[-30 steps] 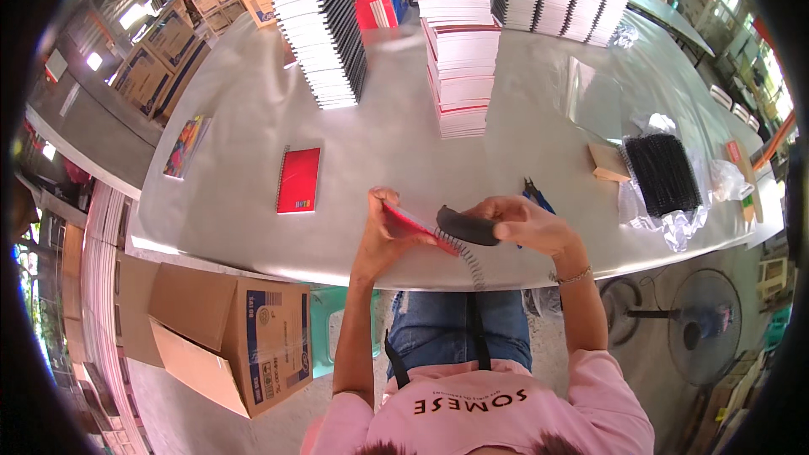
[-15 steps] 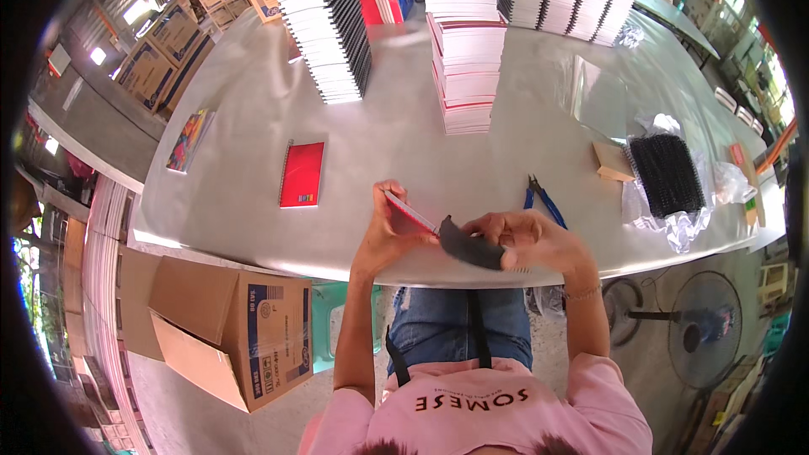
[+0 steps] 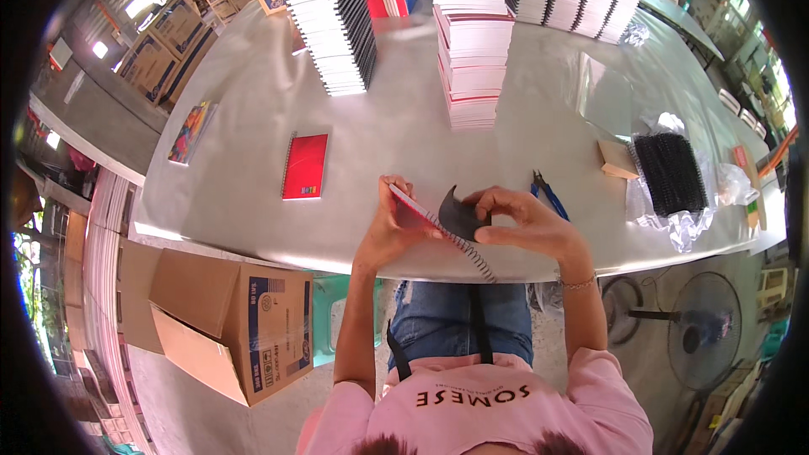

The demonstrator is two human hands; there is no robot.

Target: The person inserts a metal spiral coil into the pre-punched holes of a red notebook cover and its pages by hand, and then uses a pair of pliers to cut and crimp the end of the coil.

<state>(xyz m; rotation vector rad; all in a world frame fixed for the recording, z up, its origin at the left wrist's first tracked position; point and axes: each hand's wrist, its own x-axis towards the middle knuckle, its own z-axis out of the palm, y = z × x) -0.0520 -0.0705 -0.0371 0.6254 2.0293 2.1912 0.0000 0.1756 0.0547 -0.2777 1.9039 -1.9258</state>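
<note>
Over the table's near edge my left hand [image 3: 389, 223] holds a red-covered notebook [image 3: 413, 215] tilted on edge, its black wire spiral [image 3: 468, 250] running down to the right. My right hand [image 3: 522, 221] grips a curled black sheet [image 3: 462, 215], pressed against the notebook's spiral side. Both hands touch the notebook above my lap.
A red spiral notebook [image 3: 305, 166] lies flat to the left. Blue-handled pliers [image 3: 549, 194] sit by my right hand. Black binding coils [image 3: 671, 173] rest on clear plastic at right. Stacks of notebooks [image 3: 333, 21] and red-edged pads [image 3: 472, 59] stand farther back. An open cardboard box [image 3: 227, 324] is on the floor.
The black sheet has turned upward and curled more in my right hand. The notebook has tilted steeper, and both hands have stayed at the table edge.
</note>
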